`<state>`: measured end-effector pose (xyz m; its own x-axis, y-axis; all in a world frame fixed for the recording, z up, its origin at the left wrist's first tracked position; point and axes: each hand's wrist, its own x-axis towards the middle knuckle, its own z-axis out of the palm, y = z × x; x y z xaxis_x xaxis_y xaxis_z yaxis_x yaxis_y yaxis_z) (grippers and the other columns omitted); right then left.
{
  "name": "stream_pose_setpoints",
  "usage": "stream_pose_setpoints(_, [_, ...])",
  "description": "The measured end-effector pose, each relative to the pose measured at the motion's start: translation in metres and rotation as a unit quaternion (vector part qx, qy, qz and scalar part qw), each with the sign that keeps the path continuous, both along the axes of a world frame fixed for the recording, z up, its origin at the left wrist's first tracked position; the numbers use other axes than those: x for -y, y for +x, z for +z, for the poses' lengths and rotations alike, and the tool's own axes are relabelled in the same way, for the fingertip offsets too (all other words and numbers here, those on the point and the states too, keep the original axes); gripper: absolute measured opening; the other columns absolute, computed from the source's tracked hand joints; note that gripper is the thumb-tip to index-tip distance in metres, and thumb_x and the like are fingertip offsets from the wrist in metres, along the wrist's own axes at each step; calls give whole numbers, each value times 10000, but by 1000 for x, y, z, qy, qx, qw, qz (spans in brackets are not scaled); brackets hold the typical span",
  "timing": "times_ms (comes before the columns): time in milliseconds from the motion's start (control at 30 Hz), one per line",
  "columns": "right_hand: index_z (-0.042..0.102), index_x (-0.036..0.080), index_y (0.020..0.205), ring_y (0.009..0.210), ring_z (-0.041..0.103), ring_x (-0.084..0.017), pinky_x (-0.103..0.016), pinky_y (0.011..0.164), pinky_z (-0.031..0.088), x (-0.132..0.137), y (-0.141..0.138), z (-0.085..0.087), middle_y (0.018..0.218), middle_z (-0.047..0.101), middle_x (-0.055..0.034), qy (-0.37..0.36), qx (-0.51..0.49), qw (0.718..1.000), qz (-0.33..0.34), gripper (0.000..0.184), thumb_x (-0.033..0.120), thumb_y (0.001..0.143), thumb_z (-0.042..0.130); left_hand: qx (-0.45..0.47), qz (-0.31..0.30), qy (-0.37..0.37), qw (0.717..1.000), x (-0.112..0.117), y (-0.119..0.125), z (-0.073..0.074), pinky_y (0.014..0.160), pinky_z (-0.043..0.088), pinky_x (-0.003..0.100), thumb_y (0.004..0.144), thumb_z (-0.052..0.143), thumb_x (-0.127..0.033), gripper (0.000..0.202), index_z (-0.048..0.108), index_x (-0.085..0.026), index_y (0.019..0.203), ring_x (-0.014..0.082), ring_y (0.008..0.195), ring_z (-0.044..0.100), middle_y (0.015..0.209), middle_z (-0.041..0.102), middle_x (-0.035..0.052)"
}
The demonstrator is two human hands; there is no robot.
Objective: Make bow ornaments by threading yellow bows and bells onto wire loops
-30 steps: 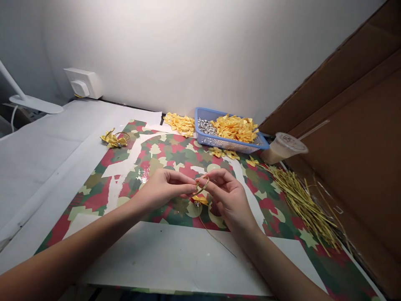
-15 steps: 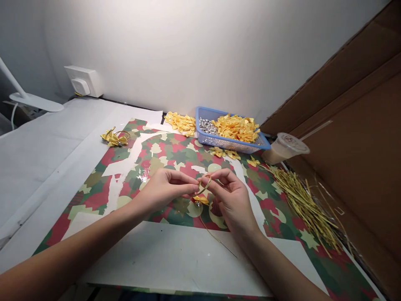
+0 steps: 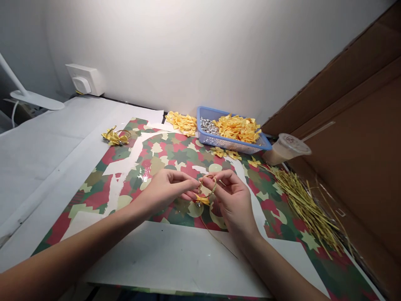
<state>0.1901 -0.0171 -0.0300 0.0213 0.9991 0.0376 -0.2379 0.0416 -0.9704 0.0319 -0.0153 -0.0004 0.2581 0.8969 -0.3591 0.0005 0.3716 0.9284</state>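
Observation:
Between my hands is a small gold ring of twisted cord (image 3: pixel 214 189), with a yellow bow (image 3: pixel 204 200) and a silver bell (image 3: pixel 198 204) at its lower side. My left hand (image 3: pixel 171 186) pinches the ring's left side between thumb and fingers. On the opposite side, my right hand (image 3: pixel 233 198) grips the ring with thumb and forefinger near its top. A thin loose strand (image 3: pixel 216 238) trails from below the bow onto the white sheet. Finished-looking rings with yellow bows (image 3: pixel 116 137) lie at the back left of the patterned covering.
A blue basket (image 3: pixel 234 146) holds yellow bows (image 3: pixel 239 127) and silver bells (image 3: pixel 209 126). More bows (image 3: pixel 181 122) are heaped beside it. At right stand a lidded plastic cup (image 3: pixel 286 148) and a bundle of gold cords (image 3: pixel 303 205), near cardboard (image 3: pixel 354 125). A white lamp base (image 3: pixel 37 100) is at left.
The ring has turned to face me more, so its round opening shows wider. My right hand has shifted slightly right; the bow still hangs below.

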Motion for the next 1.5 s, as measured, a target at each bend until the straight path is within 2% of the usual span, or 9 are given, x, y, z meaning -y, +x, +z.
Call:
stream_pose_setpoints(167, [548, 214, 656, 720, 645, -148, -273, 637, 547, 2, -1, 2, 749, 653, 16, 24, 17, 1000, 0, 245, 271, 657, 787, -53, -13, 48, 997, 4, 1, -2, 633, 525, 225, 698, 716, -301, 143, 736, -162, 720, 139, 683, 656, 727, 726, 38])
stream_pose_setpoints(333, [557, 213, 674, 735, 654, -162, -292, 646, 554, 5, -1, 3, 765, 657, 3, 37, 50, 998, -9, 226, 289, 679, 769, -92, -17, 88, 992, 6, 2, -3, 636, 523, 262, 697, 705, -328, 184, 740, -153, 743, 188, 730, 669, 763, 740, 62])
stream_pose_setpoints(600, [552, 219, 679, 730, 656, -162, -288, 639, 555, 6, -2, 5, 757, 663, 6, 58, 63, 996, 2, 219, 269, 696, 764, -104, -37, 113, 987, 5, -2, -4, 589, 480, 238, 742, 649, -327, 188, 721, -158, 705, 157, 677, 637, 690, 704, 35])
stream_pose_setpoints(700, [591, 222, 730, 732, 654, -158, -267, 619, 553, 4, 1, 7, 759, 662, 1, 64, 86, 994, 17, 174, 267, 707, 757, -90, -42, 108, 989, 3, -4, -5, 597, 479, 232, 737, 656, -311, 166, 701, -160, 686, 143, 667, 629, 690, 695, 24])
stream_pose_setpoints(800, [630, 221, 795, 773, 659, -158, -268, 667, 562, 0, 9, 10, 794, 666, -11, 79, 116, 989, 39, 130, 259, 734, 738, -105, -38, 122, 986, 2, -5, -5, 583, 463, 223, 729, 654, -281, 142, 688, -155, 674, 133, 655, 617, 680, 684, 21])
stream_pose_setpoints(900, [631, 229, 827, 818, 662, -161, -281, 725, 569, -3, 17, 13, 833, 660, -10, 102, 148, 982, 61, 116, 244, 755, 721, -127, -31, 163, 978, 4, -4, -4, 552, 444, 213, 736, 631, -253, 135, 675, -151, 658, 122, 627, 596, 655, 667, 14])
stream_pose_setpoints(1067, [621, 237, 865, 796, 660, -164, -310, 705, 594, 0, 22, 17, 854, 649, -11, 141, 236, 952, 135, 79, 245, 803, 670, -168, -34, 260, 950, 8, -2, -5, 546, 459, 211, 741, 579, -158, 126, 671, -147, 655, 112, 580, 589, 612, 660, 5])
stream_pose_setpoints(1267, [614, 232, 847, 771, 667, -162, -310, 680, 605, 0, 21, 18, 816, 644, -4, 148, 248, 947, 141, 68, 254, 810, 666, -189, -51, 332, 923, 8, -1, -10, 529, 456, 183, 753, 566, -133, 144, 639, -146, 629, 92, 549, 593, 587, 647, -7])
stream_pose_setpoints(1500, [620, 224, 856, 732, 669, -156, -301, 669, 606, -2, 26, 18, 805, 661, -9, 196, 290, 927, 133, 50, 218, 812, 643, -230, -63, 353, 905, 9, -1, -8, 531, 438, 197, 757, 541, -136, 156, 618, -159, 623, 95, 547, 562, 581, 629, -9])
